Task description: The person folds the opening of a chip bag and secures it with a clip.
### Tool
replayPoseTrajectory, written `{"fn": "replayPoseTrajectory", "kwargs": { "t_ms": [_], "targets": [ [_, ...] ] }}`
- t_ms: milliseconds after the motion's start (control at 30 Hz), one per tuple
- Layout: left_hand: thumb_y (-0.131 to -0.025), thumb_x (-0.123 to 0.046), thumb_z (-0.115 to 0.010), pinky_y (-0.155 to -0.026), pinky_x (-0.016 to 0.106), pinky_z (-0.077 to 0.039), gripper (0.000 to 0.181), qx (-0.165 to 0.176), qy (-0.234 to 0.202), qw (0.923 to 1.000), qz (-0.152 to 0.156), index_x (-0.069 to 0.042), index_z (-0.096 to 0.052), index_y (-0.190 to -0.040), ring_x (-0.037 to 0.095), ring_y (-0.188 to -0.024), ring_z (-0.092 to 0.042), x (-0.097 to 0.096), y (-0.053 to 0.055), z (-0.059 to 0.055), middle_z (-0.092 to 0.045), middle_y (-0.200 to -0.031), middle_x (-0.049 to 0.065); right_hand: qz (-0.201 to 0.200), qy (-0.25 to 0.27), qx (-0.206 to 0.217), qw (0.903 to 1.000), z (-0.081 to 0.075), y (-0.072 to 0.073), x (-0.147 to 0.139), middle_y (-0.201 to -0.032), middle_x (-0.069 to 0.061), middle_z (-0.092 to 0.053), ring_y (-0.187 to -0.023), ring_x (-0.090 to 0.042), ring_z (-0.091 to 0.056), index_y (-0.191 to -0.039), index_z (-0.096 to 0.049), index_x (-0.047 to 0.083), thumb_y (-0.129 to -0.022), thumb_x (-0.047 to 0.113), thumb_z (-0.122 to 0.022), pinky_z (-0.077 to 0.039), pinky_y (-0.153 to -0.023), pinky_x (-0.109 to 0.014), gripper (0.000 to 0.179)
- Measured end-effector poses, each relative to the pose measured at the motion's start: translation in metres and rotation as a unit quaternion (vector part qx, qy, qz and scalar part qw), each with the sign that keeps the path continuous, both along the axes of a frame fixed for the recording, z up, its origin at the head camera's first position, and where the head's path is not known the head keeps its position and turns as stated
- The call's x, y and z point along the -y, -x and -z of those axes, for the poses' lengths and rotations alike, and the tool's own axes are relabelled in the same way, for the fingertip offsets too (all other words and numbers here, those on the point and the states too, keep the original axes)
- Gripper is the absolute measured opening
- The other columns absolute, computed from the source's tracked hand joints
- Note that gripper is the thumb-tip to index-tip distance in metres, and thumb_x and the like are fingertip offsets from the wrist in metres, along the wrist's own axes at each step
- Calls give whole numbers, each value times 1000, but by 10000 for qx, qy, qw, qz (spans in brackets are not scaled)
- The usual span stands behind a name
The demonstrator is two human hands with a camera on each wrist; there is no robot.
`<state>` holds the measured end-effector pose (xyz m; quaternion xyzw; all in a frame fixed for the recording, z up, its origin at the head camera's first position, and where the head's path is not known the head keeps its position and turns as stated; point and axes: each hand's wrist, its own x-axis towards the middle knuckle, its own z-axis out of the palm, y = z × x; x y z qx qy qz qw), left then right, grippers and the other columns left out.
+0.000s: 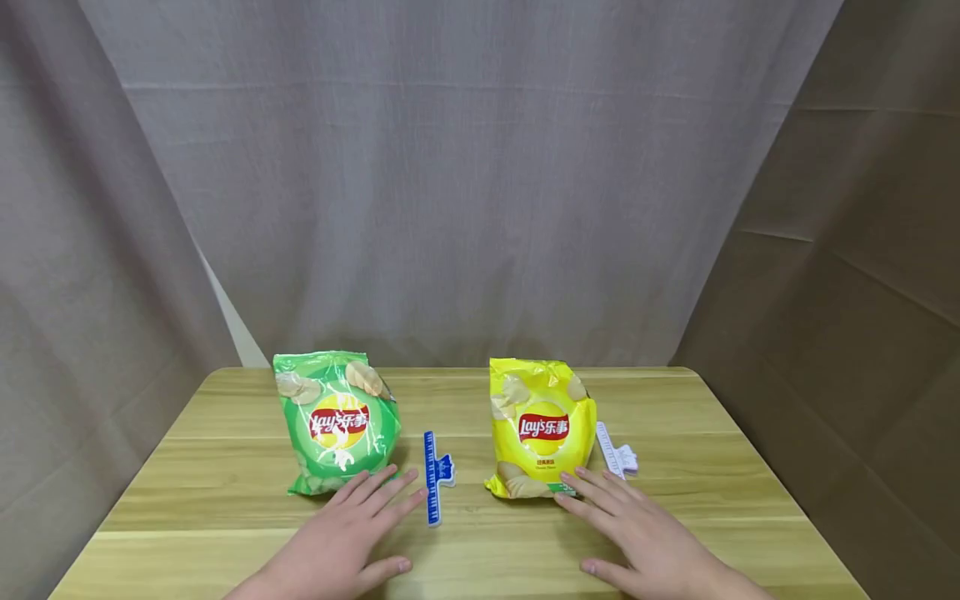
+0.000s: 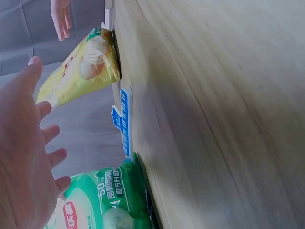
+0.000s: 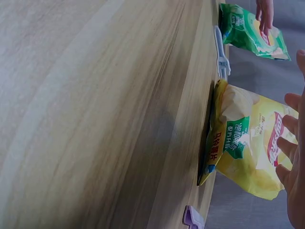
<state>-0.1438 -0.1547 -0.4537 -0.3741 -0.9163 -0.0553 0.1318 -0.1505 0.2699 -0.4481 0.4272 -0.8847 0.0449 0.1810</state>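
Note:
A green Lay's chip bag and a yellow Lay's chip bag stand on the wooden table, left and right. Just right of the green bag lies a blue sealing clip; a white-and-purple sealing clip lies beside the yellow bag, partly behind it. My left hand hovers above the table before the green bag, fingers spread and holding nothing. Likewise, my right hand hangs with extended fingers before the yellow bag's lower right corner. In the wrist views both palms look empty.
The wooden table has rounded far corners. Behind it hangs a grey curtain, with more cloth along the left and a darker brown drape on the right.

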Motion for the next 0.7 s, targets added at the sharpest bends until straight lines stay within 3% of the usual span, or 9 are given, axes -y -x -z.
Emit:
{"fn": "replayPoseTrajectory", "kwargs": {
  "t_ms": [233,367,500,600,700],
  "targets": [
    [-95,-57,-56,-112,51,-33,73,256,-133,9996,-35,-31,-28,-156,26,-145,-32,-5,1,-3,-32,-159,-3,-115,163,-93,9998,-2,0,1,-154,-2,-42,-136,-31,-44,-151,-43,23,-82,44,-77,-2,-119,-23,79],
    [-97,-63,-46,-112,51,-33,70,329,-170,9992,-160,-31,-28,-156,25,-144,-33,-8,3,-6,-34,-159,-4,-66,206,-39,9998,-2,0,1,-153,-1,-43,-136,-31,-44,-150,-44,24,-83,42,-77,-2,-119,-23,77],
    [-97,-66,-37,-112,50,-34,69,365,-225,9987,-272,-32,-27,-157,23,-143,-34,-13,4,-10,-32,-159,-5,145,182,19,9997,-1,0,2,-152,2,-44,-136,-25,-45,-148,-47,25,-84,42,-76,-20,-116,-31,71],
    [-98,-66,-36,-112,49,-34,69,387,-260,9985,-283,-34,-23,-157,22,-142,-35,-18,6,-14,-33,-158,-4,422,165,103,9989,1,0,3,-149,6,-47,-133,-18,-47,-145,-51,27,-86,43,-75,-40,-104,-40,65],
    [-98,-66,-37,-112,49,-33,69,337,-302,9986,-269,-34,-23,-157,23,-142,-35,-23,8,-18,-34,-158,-3,686,251,200,9971,2,1,4,-143,8,-52,-128,-14,-51,-140,-56,28,-87,42,-74,-49,-96,-46,58]
  ]
}}
